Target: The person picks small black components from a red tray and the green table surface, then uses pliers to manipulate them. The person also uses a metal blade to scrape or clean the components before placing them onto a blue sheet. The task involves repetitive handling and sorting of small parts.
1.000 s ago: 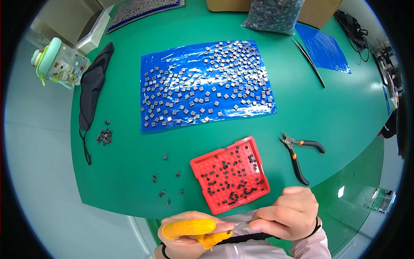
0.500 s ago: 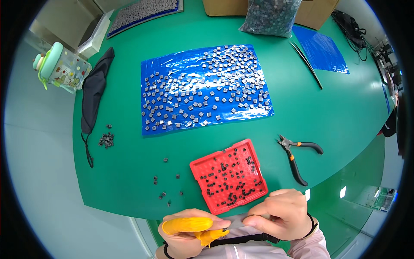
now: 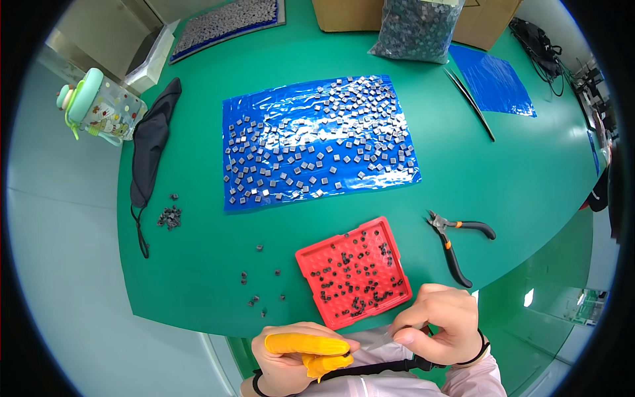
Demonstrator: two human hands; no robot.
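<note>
My left hand (image 3: 291, 357) is at the table's near edge, with yellow covers (image 3: 307, 343) on two of its fingers. Those fingers are pinched on a small dark piece (image 3: 346, 354), only the edge of which shows. To its right my right hand (image 3: 443, 324) is closed in a pinch near the red tray's corner; what it holds is too thin and blurred to make out. Just beyond both hands lies a red tray (image 3: 299, 259) scattered with small black parts (image 3: 357, 289). A few small dark pieces (image 3: 254, 301) lie on the green table left of the tray.
Farther off, a blue sheet (image 3: 264, 106) carries many small grey square pieces. Cutting pliers (image 3: 450, 248) and tweezers (image 3: 471, 106) lie to the right. At the left are a small pile of dark parts (image 3: 170, 217), a black mask (image 3: 149, 145) and a cup (image 3: 109, 106). A filled plastic bag (image 3: 417, 30) stands at the back.
My right hand has drawn slightly right, widening the gap between my hands. My left hand stays pinched on the small piece. The whole view has shifted slightly.
</note>
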